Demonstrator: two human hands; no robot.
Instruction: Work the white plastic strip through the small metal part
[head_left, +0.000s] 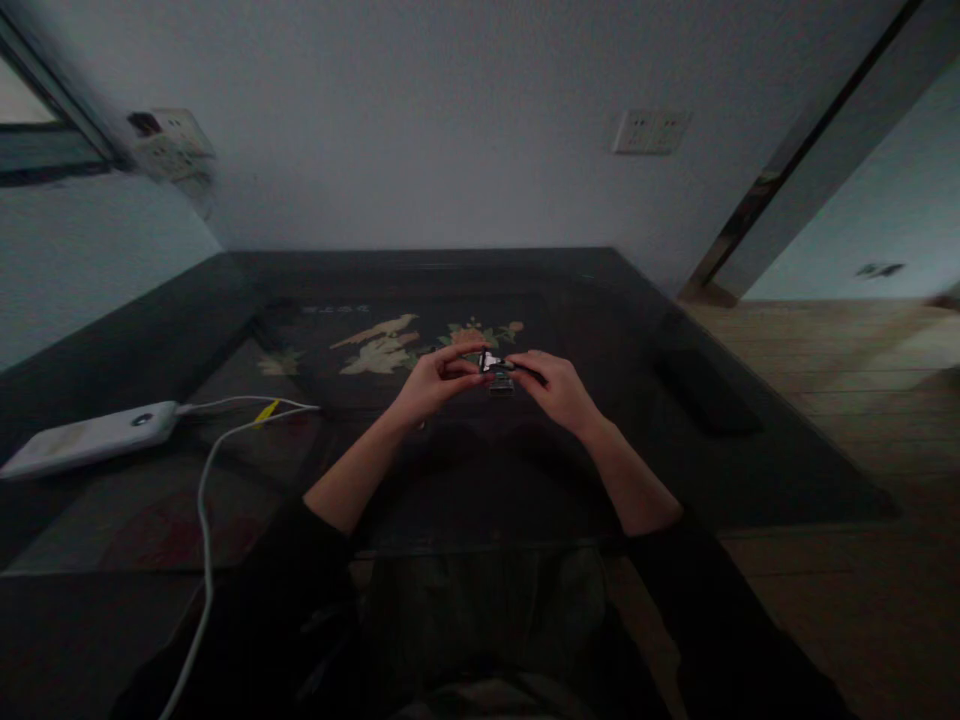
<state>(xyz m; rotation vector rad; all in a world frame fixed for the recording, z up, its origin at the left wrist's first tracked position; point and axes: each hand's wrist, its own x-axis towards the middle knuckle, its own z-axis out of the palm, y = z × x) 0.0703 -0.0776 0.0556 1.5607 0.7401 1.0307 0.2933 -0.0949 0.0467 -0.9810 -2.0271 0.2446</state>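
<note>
Over the middle of the dark table, my two hands meet at a small silver-and-black piece (491,362), roughly T-shaped, whose exact kind is too small to tell. My left hand (439,380) is closed, its thumb and forefinger pinching the dark crossbar end of the piece. From the other side, my right hand (553,378) pinches its thin dark stem between thumb and fingers. Just below the piece, between the hands, shows a small greyish see-through item (501,384); whether it touches the fingers or lies on the table, I cannot tell.
The dark glossy table (480,490) bears a bird-and-flower picture (382,345). At the left lies a white power bank (97,440) with a white cable (204,500) running off the front edge. A flat black object (705,392) lies on the right. Wall sockets (651,132) are behind.
</note>
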